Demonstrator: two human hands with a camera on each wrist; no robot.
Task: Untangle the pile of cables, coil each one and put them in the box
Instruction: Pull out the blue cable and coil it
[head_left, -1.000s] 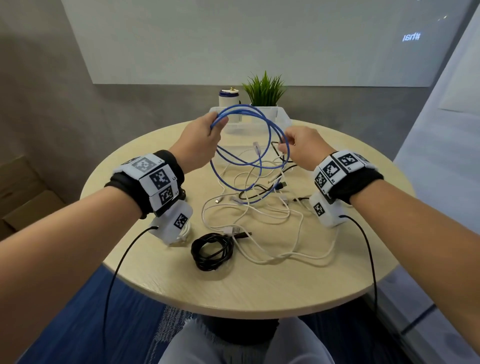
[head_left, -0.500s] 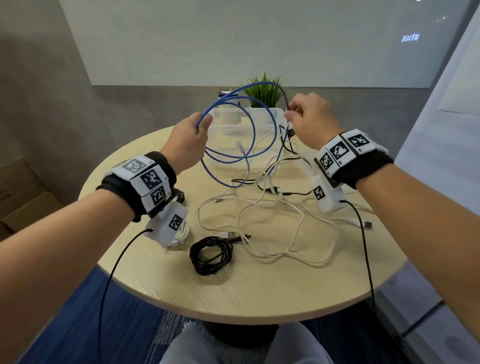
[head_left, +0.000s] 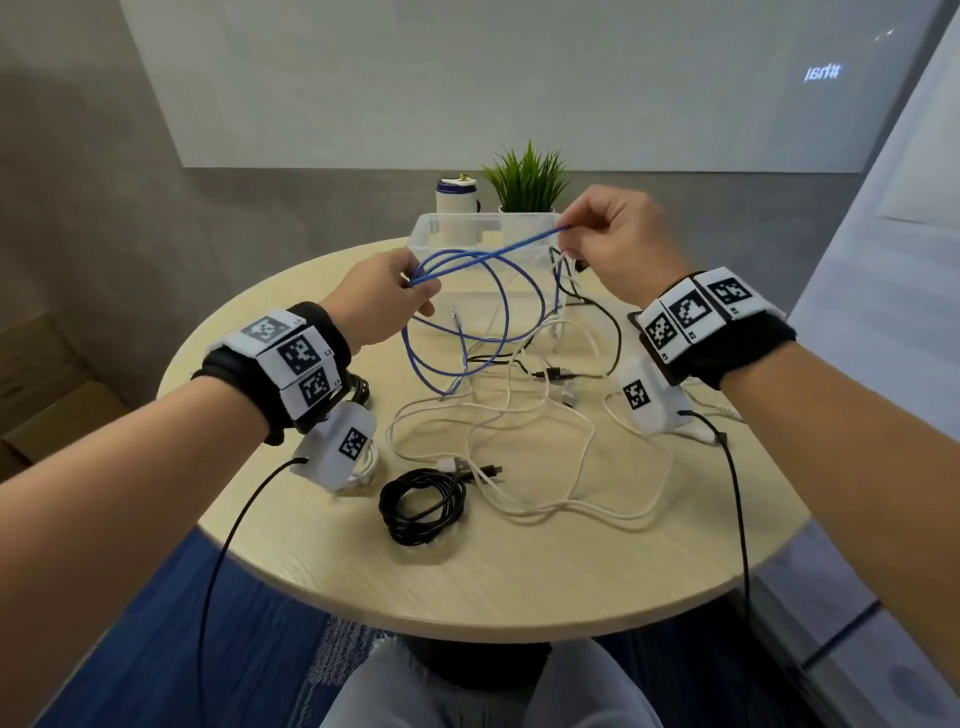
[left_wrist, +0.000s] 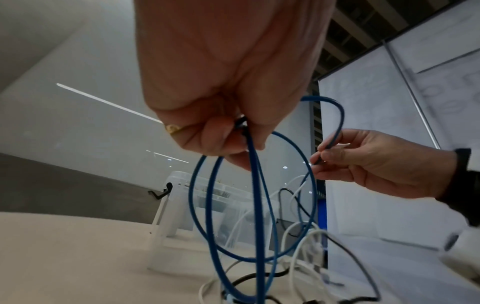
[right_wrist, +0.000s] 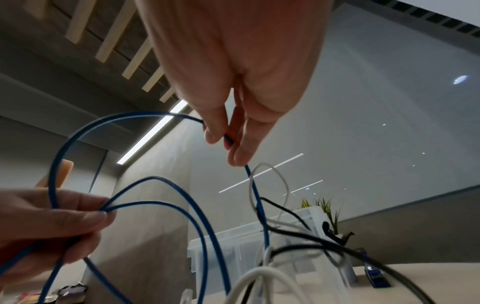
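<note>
A thin blue cable (head_left: 498, 306) hangs in several loops over the round table (head_left: 519, 571). My left hand (head_left: 415, 283) grips the gathered loops at their top (left_wrist: 246, 142). To the right, my right hand (head_left: 569, 234) pinches a stretch of the same blue cable (right_wrist: 228, 142) between thumb and fingertips, a little higher, just in front of the clear plastic box (head_left: 431, 234). White cables (head_left: 571, 467) and a thin black cable (head_left: 597, 312) lie tangled under the loops; some strands are lifted along with the blue one. A coiled black cable (head_left: 421, 504) lies near the front.
A small potted plant (head_left: 527, 179) and a white can with a blue band (head_left: 457, 195) stand behind the box. A coiled white cable (head_left: 363, 467) lies partly under my left wrist device. A cardboard box (head_left: 31, 384) sits on the floor at left.
My right hand has come down from its high point toward the box, drawing the blue strand out fairly straight. My left hand, still holding the loops, has dropped slightly.
</note>
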